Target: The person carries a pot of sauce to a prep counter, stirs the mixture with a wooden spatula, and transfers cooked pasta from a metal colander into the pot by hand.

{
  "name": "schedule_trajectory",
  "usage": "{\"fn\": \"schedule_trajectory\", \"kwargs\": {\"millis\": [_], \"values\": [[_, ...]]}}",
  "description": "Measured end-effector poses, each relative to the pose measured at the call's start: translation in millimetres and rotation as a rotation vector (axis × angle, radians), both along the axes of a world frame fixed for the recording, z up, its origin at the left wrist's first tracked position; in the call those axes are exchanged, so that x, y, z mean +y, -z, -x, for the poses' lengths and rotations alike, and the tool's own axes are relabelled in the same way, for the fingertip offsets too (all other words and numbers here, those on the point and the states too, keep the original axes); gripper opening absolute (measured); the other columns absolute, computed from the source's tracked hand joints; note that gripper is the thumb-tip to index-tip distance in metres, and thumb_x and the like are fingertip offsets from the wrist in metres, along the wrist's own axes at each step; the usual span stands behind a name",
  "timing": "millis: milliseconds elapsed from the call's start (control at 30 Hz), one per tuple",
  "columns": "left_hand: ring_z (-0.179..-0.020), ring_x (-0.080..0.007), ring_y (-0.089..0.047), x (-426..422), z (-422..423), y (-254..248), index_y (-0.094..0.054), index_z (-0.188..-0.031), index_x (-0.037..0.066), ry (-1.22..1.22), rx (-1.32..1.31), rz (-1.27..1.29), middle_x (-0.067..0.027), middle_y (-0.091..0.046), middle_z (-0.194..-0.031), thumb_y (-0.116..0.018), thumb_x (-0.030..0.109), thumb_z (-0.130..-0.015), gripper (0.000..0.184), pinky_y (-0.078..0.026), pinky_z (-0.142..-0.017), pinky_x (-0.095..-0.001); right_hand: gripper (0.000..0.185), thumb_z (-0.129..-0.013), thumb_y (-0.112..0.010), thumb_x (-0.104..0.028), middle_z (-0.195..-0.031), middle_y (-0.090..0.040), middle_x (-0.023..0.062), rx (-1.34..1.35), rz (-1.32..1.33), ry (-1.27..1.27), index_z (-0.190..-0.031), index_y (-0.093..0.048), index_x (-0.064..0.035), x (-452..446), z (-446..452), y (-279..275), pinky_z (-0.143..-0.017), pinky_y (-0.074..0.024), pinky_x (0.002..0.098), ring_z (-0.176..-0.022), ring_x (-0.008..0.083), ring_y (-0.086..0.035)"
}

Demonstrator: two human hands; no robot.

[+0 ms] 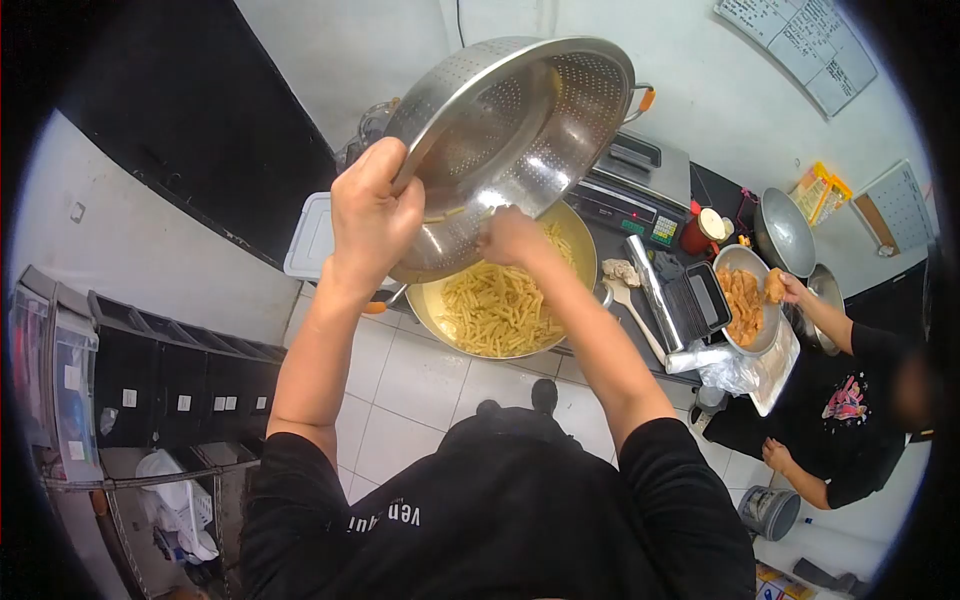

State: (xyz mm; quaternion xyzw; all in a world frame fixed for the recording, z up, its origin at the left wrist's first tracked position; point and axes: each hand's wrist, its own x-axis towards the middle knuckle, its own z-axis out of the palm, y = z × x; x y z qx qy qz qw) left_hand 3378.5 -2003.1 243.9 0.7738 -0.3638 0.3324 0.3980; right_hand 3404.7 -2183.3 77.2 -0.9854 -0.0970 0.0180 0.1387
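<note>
A large perforated steel colander [480, 150] is tilted on its side, its mouth facing down and toward me. My left hand [375, 210] is closed on its rim. Inside the lower part of the colander is my right hand [515, 238], close to the wall, its fingers blurred and partly hidden. A few pale pieces cling to the metal near it. Underneath stands a wide pan [592, 255] with a heap of short yellowish pieces [500, 310] that look like pasta. The colander covers part of the pan.
Right of the pan are a digital scale [625, 212], a wooden spoon [638, 318], a foil roll [652, 290] and a black tray [703, 298]. A co-worker's hand [790, 287] holds food over a bowl [728, 262]. Black drawers [185, 375] stand at left.
</note>
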Motion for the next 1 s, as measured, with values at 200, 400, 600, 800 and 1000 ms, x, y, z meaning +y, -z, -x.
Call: {"fn": "schedule_trajectory", "kwargs": {"millis": [200,400,600,800,1000], "values": [[-0.054,-0.0314,-0.045,-7.7,12.6,-9.3,-0.042,-0.072,-0.001,0.038,-0.022,-0.027,-0.0147,-0.042,-0.064,-0.052,-0.01,-0.064,0.016,-0.039,-0.052,-0.0353,0.024,-0.075,-0.063,-0.017,-0.105,-0.058,0.0197,-0.43,-0.442,0.028,-0.091,-0.064,0.0004,7.6,-26.4,19.2,-0.085,-0.0486,0.0433,-0.098,0.0365,-0.058],[-0.056,-0.0329,-0.046,-6.0,16.2,-10.1,-0.043,-0.073,-0.001,0.049,-0.057,-0.029,-0.0153,-0.043,-0.065,-0.052,-0.01,-0.064,0.016,-0.04,-0.053,-0.0362,0.034,-0.073,-0.065,-0.013,-0.102,-0.059,0.0196,-0.546,-0.364,-0.025,-0.104,-0.058,0.0001,4.7,-30.0,19.4,-0.082,-0.0492,0.0432,-0.093,0.0368,-0.059],[-0.057,-0.0336,-0.047,-6.0,17.8,-11.0,-0.043,-0.073,-0.001,0.051,-0.068,-0.012,-0.0156,-0.043,-0.066,-0.052,-0.01,-0.063,0.016,-0.04,-0.053,-0.037,0.03,-0.073,-0.066,-0.014,-0.096,-0.061,0.0189,-0.306,-0.485,-0.057,-0.1,-0.062,-0.0021,5.5,-25.1,12.7,-0.082,-0.0489,0.0426,-0.091,0.036,-0.059],[-0.055,-0.0328,-0.046,-12.6,16.6,-10.1,-0.042,-0.072,0.0,0.06,-0.066,-0.011,-0.0152,-0.042,-0.065,-0.051,-0.01,-0.063,0.016,-0.039,-0.052,-0.0368,0.029,-0.074,-0.062,-0.01,-0.093,-0.062,0.0176,-0.414,-0.715,-0.163,-0.103,-0.064,-0.0075,26.2,-10.1,18.9,-0.083,-0.0484,0.0424,-0.092,0.0354,-0.059],[-0.055,-0.032,-0.045,-8.9,11.3,-9.2,-0.042,-0.072,0.0,0.045,-0.076,-0.019,-0.0146,-0.042,-0.065,-0.052,-0.01,-0.064,0.016,-0.039,-0.051,-0.036,0.037,-0.072,-0.063,-0.008,-0.106,-0.06,0.0188,0.079,-0.188,-0.068,-0.108,-0.061,-0.0039,-25.0,2.0,13.3,-0.086,-0.0483,0.0411,-0.095,0.0358,-0.059]]}}
